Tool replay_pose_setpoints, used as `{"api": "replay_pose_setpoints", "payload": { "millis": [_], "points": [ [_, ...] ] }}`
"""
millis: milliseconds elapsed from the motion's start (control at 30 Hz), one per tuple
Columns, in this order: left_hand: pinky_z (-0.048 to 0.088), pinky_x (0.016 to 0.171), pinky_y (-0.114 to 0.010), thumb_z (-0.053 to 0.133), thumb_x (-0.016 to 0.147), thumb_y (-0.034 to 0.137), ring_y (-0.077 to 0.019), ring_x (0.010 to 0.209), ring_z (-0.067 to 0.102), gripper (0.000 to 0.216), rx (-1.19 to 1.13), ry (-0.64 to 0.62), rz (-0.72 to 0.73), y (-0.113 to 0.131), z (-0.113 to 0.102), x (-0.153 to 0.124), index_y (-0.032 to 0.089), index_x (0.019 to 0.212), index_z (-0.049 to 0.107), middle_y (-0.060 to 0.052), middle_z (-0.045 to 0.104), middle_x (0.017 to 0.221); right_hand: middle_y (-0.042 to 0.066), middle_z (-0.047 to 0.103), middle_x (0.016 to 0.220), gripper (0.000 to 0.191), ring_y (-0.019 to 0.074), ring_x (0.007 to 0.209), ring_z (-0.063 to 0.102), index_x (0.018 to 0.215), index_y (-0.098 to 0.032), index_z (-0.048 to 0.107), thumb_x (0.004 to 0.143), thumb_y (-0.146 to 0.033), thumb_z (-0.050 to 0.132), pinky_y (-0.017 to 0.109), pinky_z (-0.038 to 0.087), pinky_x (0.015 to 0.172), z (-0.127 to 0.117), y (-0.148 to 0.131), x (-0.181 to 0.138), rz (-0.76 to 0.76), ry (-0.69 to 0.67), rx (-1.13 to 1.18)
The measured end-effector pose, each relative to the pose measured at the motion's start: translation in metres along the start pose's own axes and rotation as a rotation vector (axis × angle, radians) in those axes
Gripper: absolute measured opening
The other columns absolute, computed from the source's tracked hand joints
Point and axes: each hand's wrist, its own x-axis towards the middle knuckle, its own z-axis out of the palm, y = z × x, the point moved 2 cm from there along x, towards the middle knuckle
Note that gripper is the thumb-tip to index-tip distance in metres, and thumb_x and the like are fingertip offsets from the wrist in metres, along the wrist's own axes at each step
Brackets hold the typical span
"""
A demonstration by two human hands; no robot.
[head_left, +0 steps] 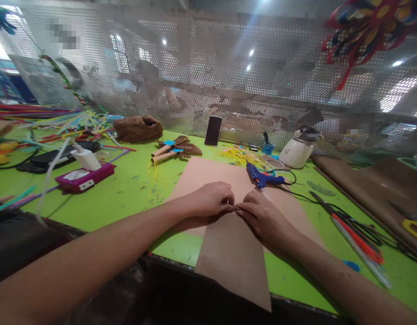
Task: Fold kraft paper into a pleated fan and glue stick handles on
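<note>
My left hand (213,199) and my right hand (262,215) meet fingertip to fingertip over a brown paper sheet (233,253) that lies on a larger tan sheet (208,174) on the green table (127,194). Both hands have their fingers curled and pinched at the top end of the brown sheet. What sits between the fingertips is too small to make out. A blue glue gun (262,177) lies just beyond my right hand, its black cord trailing to the right.
A magenta tissue box (84,177) with a white charger stands at left, beside many coloured straws (59,122). A phone (213,131) leans on the perforated screen. A white appliance (299,148), scissors and pens (357,239), and brown rolls (371,180) lie at right.
</note>
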Motion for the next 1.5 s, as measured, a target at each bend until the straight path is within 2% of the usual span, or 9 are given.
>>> {"api": "replay_pose_setpoints", "payload": {
  "millis": [167,433,567,700,867,1000,1167,1333,1500],
  "points": [
    [0.040,0.069,-0.023,0.054,0.083,0.023,-0.0136,0.073,0.053,0.016,0.016,0.017,0.054,-0.001,0.002,-0.001,0.015,0.076,0.066,-0.003,0.058,0.074,0.009,0.054,0.078,0.027,0.0206,0.079,0.047,0.087,-0.015,0.068,0.092,-0.020,0.042,0.035,0.042,0.070,-0.003,-0.001,-0.002,-0.023,-0.008,-0.064],
    [0.039,0.068,-0.023,0.049,0.084,0.019,-0.0138,0.075,0.052,0.018,0.010,-0.021,0.024,0.003,-0.003,-0.005,0.016,0.077,0.065,-0.003,0.056,0.077,0.008,0.054,0.081,0.029,0.0192,0.079,0.049,0.088,-0.017,0.066,0.092,-0.016,0.038,0.033,0.042,0.068,-0.012,-0.002,-0.011,0.028,-0.049,-0.014],
    [0.037,0.066,-0.024,0.047,0.083,0.014,-0.0142,0.075,0.050,0.018,-0.010,-0.072,0.005,0.008,-0.011,-0.009,0.016,0.076,0.063,-0.004,0.055,0.079,0.007,0.054,0.081,0.023,0.0176,0.077,0.049,0.087,-0.018,0.066,0.089,-0.015,0.044,0.030,0.040,0.067,-0.020,-0.003,-0.015,0.022,-0.095,0.007],
    [0.035,0.065,-0.026,0.046,0.080,0.011,-0.0147,0.075,0.048,0.017,-0.026,-0.102,-0.006,0.018,-0.019,-0.015,0.017,0.078,0.061,-0.004,0.053,0.081,0.005,0.055,0.081,0.020,0.0146,0.072,0.049,0.078,-0.018,0.065,0.086,-0.013,0.047,0.027,0.039,0.064,-0.023,0.003,-0.016,0.020,-0.155,0.020],
    [0.035,0.067,-0.027,0.046,0.079,0.012,-0.0156,0.078,0.047,0.015,-0.015,-0.051,-0.026,0.021,-0.020,-0.021,0.019,0.080,0.060,-0.003,0.052,0.083,0.005,0.055,0.080,0.014,0.0164,0.072,0.049,0.075,-0.020,0.062,0.082,-0.013,0.052,0.029,0.038,0.062,-0.024,0.007,-0.015,-0.025,-0.195,-0.032],
    [0.035,0.067,-0.027,0.051,0.078,0.016,-0.0160,0.078,0.047,0.011,-0.023,-0.082,-0.005,0.018,-0.018,-0.023,0.020,0.083,0.059,-0.003,0.052,0.083,0.006,0.054,0.080,0.010,0.0171,0.072,0.048,0.072,-0.018,0.058,0.080,-0.014,0.054,0.029,0.038,0.061,-0.026,0.003,-0.016,-0.024,-0.216,-0.087],
    [0.034,0.066,-0.027,0.047,0.083,0.019,-0.0160,0.077,0.047,0.011,0.018,-0.045,0.020,0.022,-0.022,-0.024,0.019,0.079,0.057,-0.004,0.051,0.082,0.008,0.054,0.082,0.006,0.0190,0.076,0.047,0.076,-0.017,0.057,0.078,-0.013,0.053,0.031,0.038,0.063,-0.025,-0.003,-0.017,-0.019,-0.241,-0.182],
    [0.035,0.066,-0.027,0.045,0.085,0.020,-0.0161,0.076,0.046,0.015,0.049,-0.038,0.053,0.029,-0.027,-0.022,0.017,0.076,0.057,-0.004,0.051,0.080,0.009,0.054,0.078,0.013,0.0201,0.075,0.047,0.081,-0.015,0.061,0.078,-0.010,0.049,0.032,0.036,0.063,-0.021,-0.007,-0.017,-0.036,-0.190,-0.291],
    [0.035,0.067,-0.027,0.045,0.085,0.017,-0.0161,0.076,0.047,0.016,0.060,-0.033,0.060,0.033,-0.028,-0.022,0.017,0.075,0.058,-0.005,0.052,0.080,0.007,0.053,0.070,0.015,0.0180,0.065,0.044,0.069,-0.017,0.058,0.079,-0.012,0.048,0.031,0.031,0.056,-0.019,-0.006,-0.017,-0.025,-0.147,-0.367]
  ]
}}
